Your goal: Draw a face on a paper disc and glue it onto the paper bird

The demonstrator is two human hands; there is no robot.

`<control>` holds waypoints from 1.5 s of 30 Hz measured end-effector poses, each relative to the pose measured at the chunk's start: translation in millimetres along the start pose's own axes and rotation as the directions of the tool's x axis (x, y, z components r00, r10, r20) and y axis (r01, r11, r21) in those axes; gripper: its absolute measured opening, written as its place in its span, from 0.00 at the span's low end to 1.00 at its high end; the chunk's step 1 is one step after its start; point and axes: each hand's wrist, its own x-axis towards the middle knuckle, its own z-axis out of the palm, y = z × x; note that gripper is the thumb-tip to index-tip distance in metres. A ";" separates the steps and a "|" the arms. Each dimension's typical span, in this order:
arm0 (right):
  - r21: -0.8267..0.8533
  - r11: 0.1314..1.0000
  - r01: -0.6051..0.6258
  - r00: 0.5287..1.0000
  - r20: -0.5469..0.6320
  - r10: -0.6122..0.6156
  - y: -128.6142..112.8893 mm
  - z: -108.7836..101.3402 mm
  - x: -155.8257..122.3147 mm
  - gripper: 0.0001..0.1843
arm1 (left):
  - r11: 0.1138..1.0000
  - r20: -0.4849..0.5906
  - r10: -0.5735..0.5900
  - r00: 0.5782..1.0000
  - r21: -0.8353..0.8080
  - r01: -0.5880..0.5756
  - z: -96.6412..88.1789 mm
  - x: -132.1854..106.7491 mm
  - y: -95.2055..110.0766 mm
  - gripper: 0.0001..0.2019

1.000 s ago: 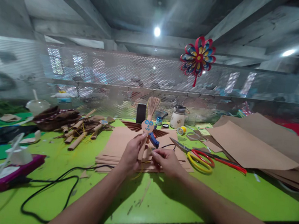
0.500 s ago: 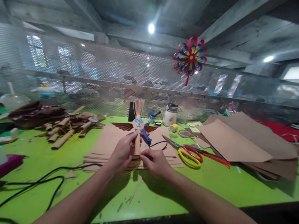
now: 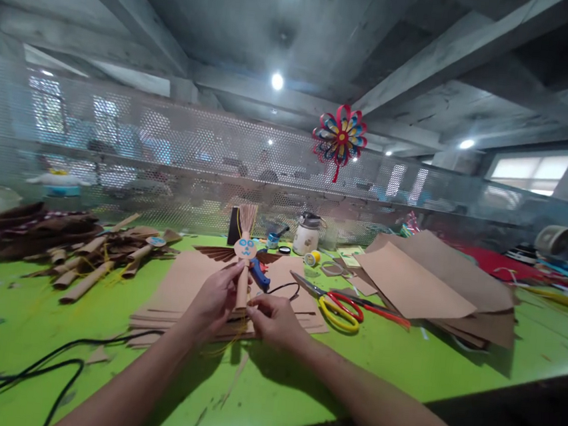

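Green table point(image 3: 399, 368), smooth, with a black cable point(image 3: 55, 372) cut off at the left edge. Left hand point(image 3: 215, 298) is closed round the paper figure point(image 3: 244, 266), which is a rolled brown tube. Right hand point(image 3: 277, 321) has its fingertips pinched narrow at the tube's foot. What they nip among the thin yellow strands point(image 3: 228, 345) is too small to tell. The figure stands upright over flat brown card sheets point(image 3: 171, 289), long axis vertical. Its round blue-marked face is toward the wearer, with a fan of strips on top. Beyond lie the scissors point(image 3: 342, 309), yellow and red handled, and a perforated mesh screen point(image 3: 169, 152).
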 end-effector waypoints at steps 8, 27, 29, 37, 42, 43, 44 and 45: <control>0.079 0.997 -0.005 0.997 -0.070 0.011 -8.6 -6.5 1.7 0.15 | 0.999 0.037 -0.033 0.999 -0.021 0.034 4.1 -0.2 3.7 0.07; 0.003 0.996 0.094 0.985 -0.147 -0.093 -11.5 -9.4 -1.2 0.17 | 0.985 0.019 -0.136 0.991 -0.107 0.137 11.9 -4.0 10.6 0.13; 0.009 0.995 0.095 0.985 -0.148 -0.092 -12.7 -9.8 -1.2 0.16 | 0.982 0.022 -0.146 0.989 -0.116 0.147 12.1 -4.2 11.1 0.13; 0.112 0.993 0.038 0.997 -0.070 -0.031 -15.3 -9.6 -1.5 0.07 | 0.983 -0.008 -0.121 0.993 -0.142 0.119 8.8 -1.3 12.4 0.14; 0.251 0.962 -0.107 0.991 0.106 0.082 -18.5 -10.1 -4.0 0.06 | 0.983 0.001 -0.130 0.991 -0.133 0.129 6.9 -2.2 15.7 0.14; 0.270 0.953 -0.137 0.984 0.145 0.100 -18.8 -10.9 -4.5 0.06 | 0.983 0.005 -0.130 0.991 -0.132 0.130 6.5 -1.9 15.9 0.14; 0.285 0.945 -0.163 0.977 0.178 0.115 -18.9 -11.9 -4.9 0.06 | 0.983 0.007 -0.130 0.992 -0.130 0.129 6.1 -1.5 15.9 0.14; 0.297 0.937 -0.186 0.970 0.207 0.127 -18.9 -12.8 -5.2 0.07 | 0.983 0.009 -0.129 0.992 -0.129 0.129 5.6 -1.0 15.7 0.14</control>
